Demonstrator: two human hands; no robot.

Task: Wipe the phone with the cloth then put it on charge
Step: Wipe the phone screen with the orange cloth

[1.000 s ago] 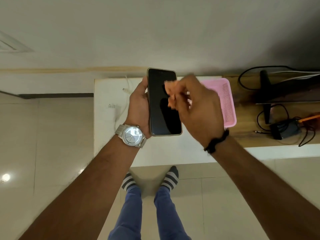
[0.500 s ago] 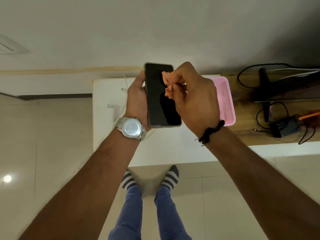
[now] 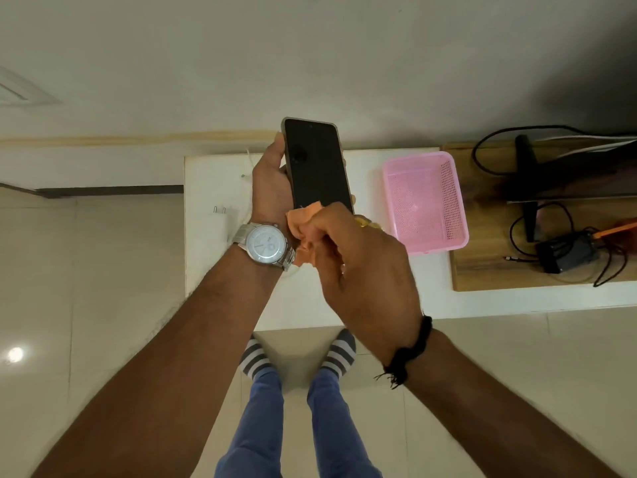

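The left hand (image 3: 270,188) grips a black-screened rectangular phone (image 3: 315,165) by its edges, holding it face up above a white table (image 3: 213,257). The right hand (image 3: 358,267) pinches a crumpled orange cloth (image 3: 300,224) and presses it against the phone's lower end, near the silver wristwatch (image 3: 263,246). A pink perforated plastic basket (image 3: 425,201) sits on the table to the right, just beside a wooden board (image 3: 482,270) carrying black cables (image 3: 517,232).
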